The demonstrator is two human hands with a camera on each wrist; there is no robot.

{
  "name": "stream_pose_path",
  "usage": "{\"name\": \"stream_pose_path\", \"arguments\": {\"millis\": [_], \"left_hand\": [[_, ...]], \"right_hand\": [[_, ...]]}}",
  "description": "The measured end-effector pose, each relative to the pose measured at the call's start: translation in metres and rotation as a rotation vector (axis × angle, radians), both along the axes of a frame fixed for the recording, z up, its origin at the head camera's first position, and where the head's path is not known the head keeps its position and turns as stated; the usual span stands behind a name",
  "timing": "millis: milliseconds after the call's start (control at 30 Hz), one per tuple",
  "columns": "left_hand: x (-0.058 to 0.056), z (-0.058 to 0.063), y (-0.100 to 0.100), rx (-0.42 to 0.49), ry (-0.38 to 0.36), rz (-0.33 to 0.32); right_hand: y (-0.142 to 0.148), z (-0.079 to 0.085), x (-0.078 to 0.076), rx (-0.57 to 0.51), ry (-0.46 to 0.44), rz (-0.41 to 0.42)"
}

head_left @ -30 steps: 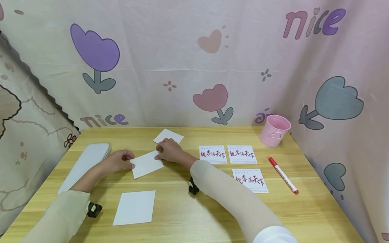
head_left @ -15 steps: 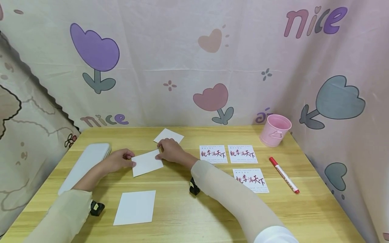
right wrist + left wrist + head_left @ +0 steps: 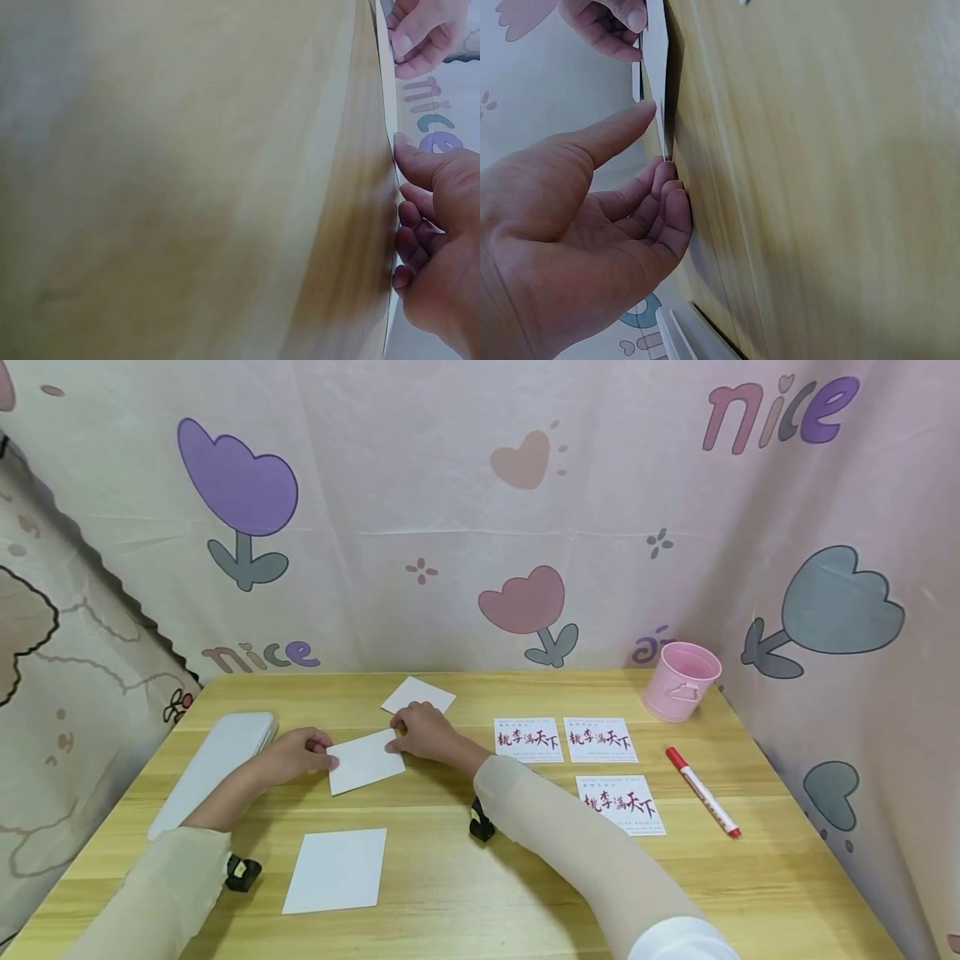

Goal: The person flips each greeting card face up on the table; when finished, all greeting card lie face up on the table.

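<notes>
A blank white card (image 3: 366,762) is held slightly tilted at the left-middle of the table. My left hand (image 3: 288,757) pinches its left edge between thumb and fingers, seen edge-on in the left wrist view (image 3: 657,67). At the card's upper right corner, my right hand (image 3: 426,732) pinches it too. Just behind the right hand lies another white card (image 3: 417,692), partly covered by that hand. A larger-looking blank white card (image 3: 336,871) rests flat nearer the front. In the right wrist view, the right fingers (image 3: 409,232) are curled at the card's thin edge.
Printed cards with red lettering (image 3: 528,741) lie to the right, one partly behind the right sleeve. A red-capped marker (image 3: 702,792) and a pink bucket (image 3: 679,683) are beyond them. A long white case (image 3: 213,768) lies beside the left forearm on the wooden table (image 3: 480,910).
Both hands keep their grip on the white card. Its lower edge has come up a little in view; otherwise hands and objects stay nearly where they were.
</notes>
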State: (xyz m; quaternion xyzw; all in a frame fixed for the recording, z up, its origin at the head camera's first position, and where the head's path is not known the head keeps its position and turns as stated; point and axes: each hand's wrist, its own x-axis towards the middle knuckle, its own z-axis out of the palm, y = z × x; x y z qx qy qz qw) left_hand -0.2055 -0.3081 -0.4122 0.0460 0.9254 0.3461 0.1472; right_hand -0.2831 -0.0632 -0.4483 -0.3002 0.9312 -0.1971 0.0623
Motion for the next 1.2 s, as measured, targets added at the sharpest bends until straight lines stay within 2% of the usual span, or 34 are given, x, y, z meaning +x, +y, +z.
{"name": "stream_pose_path", "arguments": {"millis": [233,467,567,667,867,1067,1200], "left_hand": [[-0.001,0.000,-0.002,0.002,-0.016,0.018],[-0.003,-0.003,-0.007,0.087,0.007,0.023],[-0.003,-0.004,-0.008,0.142,0.019,0.043],[-0.002,-0.004,-0.008,0.191,0.059,0.066],[-0.001,0.003,-0.002,0.286,0.142,0.108],[0.005,0.019,0.022,0.359,0.199,0.145],[0.008,0.029,0.045,0.478,0.229,0.159]], "right_hand": [[-0.002,-0.001,0.000,-0.017,0.002,-0.016],[-0.004,-0.003,-0.002,-0.034,-0.005,-0.022],[-0.004,-0.002,0.000,-0.087,-0.051,-0.031],[-0.005,0.000,0.002,-0.200,-0.128,-0.057],[0.003,0.004,0.014,-0.558,-0.254,-0.081],[0.027,0.023,0.027,-0.840,-0.304,-0.046],[0.052,0.042,0.038,-0.966,-0.344,0.019]]}}
